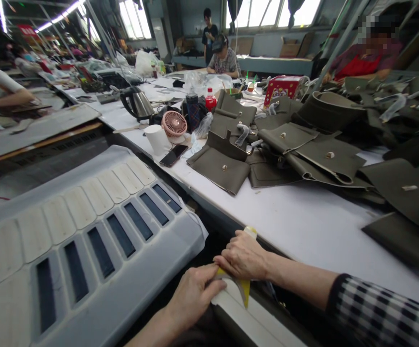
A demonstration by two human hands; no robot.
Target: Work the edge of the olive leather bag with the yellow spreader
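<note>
Both hands, left and right, pinch a yellow strip at the table edge; it looks thin, light and floppy, best gripped by its ends.

White table, olive bags

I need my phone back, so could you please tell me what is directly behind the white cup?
A pink fan stands just behind the white cup; the fan's base is hidden by the cup.
</note>
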